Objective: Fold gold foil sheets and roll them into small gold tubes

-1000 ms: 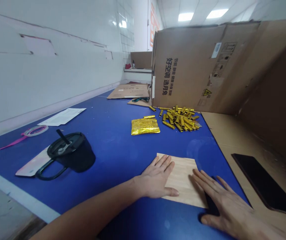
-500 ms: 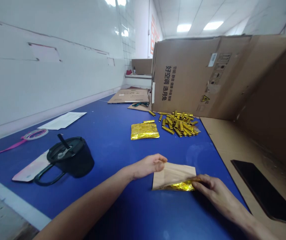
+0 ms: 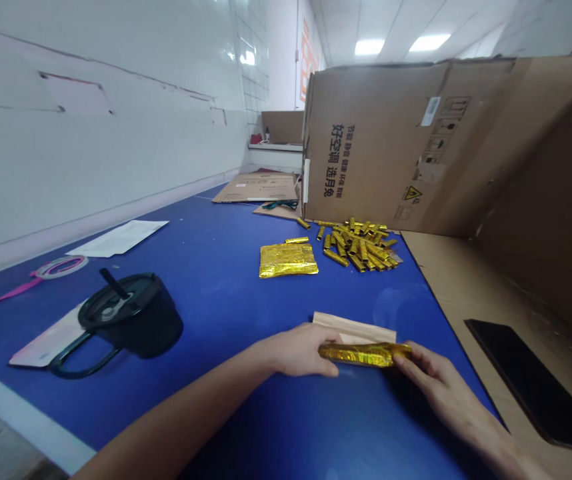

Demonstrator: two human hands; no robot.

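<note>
A sheet of gold foil paper (image 3: 366, 355) is partly rolled, gold side outward, with its plain tan backing (image 3: 361, 328) still flat behind the roll. My left hand (image 3: 309, 350) closes on the roll's left end, thumb in front and fingers over the back. At the right end, my right hand (image 3: 431, 373) pinches it between thumb and fingers. Beyond my hands lies a flat stack of gold foil paper (image 3: 289, 261), a single gold roll (image 3: 297, 240) just behind it. A heap of small gold paper rolls (image 3: 361, 247) sits farther back to the right.
A dark lidded mug with a straw (image 3: 139, 317) stands at left beside a pale phone-like slab (image 3: 51, 339). Behind are a tape roll (image 3: 63, 267) and white papers (image 3: 121, 238). A large cardboard box (image 3: 381, 147) rises at the back right; a black tablet-like panel (image 3: 536, 380) lies on cardboard.
The near part of the sheet has been turned up into a gold roll, leaving less tan backing showing. My left hand has come down onto the roll's left end.
</note>
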